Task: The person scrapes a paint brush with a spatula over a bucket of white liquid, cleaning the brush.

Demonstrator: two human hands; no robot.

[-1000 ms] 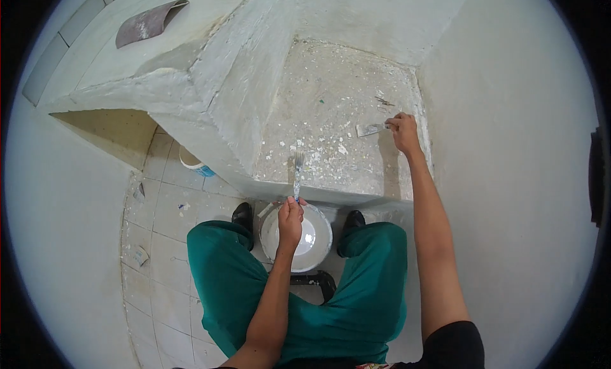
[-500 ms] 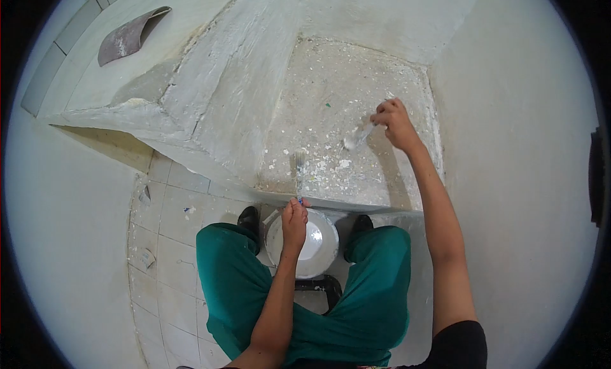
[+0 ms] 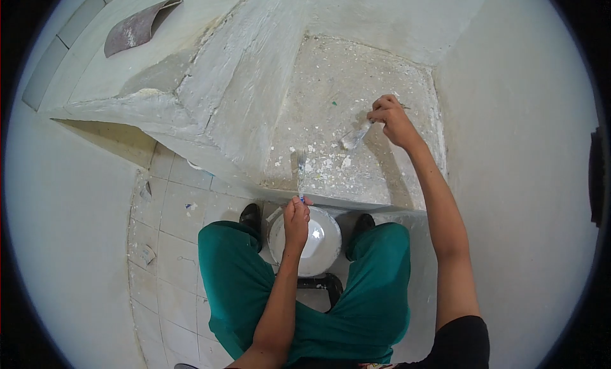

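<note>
My left hand (image 3: 297, 217) is closed round the handle of a narrow paintbrush (image 3: 302, 162), just above the bucket of white paint (image 3: 335, 238) between my feet. The bristles point away from me, over the near edge of the ledge. Further out, my right hand (image 3: 393, 122) grips a second paintbrush (image 3: 356, 137), its whitish bristles angled down to the left, close over the ledge surface. White paint flakes (image 3: 331, 164) lie scattered on the rough ledge (image 3: 356, 70), thickest between and below the two brushes. My right arm casts a shadow on it.
A sloped white plastered block (image 3: 232, 108) borders the ledge on the left, with a curled piece of sandpaper (image 3: 137, 28) on top. A plain wall (image 3: 515, 146) rises on the right. Below left is a tiled floor (image 3: 175, 254) with small scraps. A dark stool frame (image 3: 332, 289) stands behind the bucket.
The right-hand brush has shifted slightly, with its bristles a little further left. The left hand keeps its brush in nearly the same place. The whole view has moved slightly.
</note>
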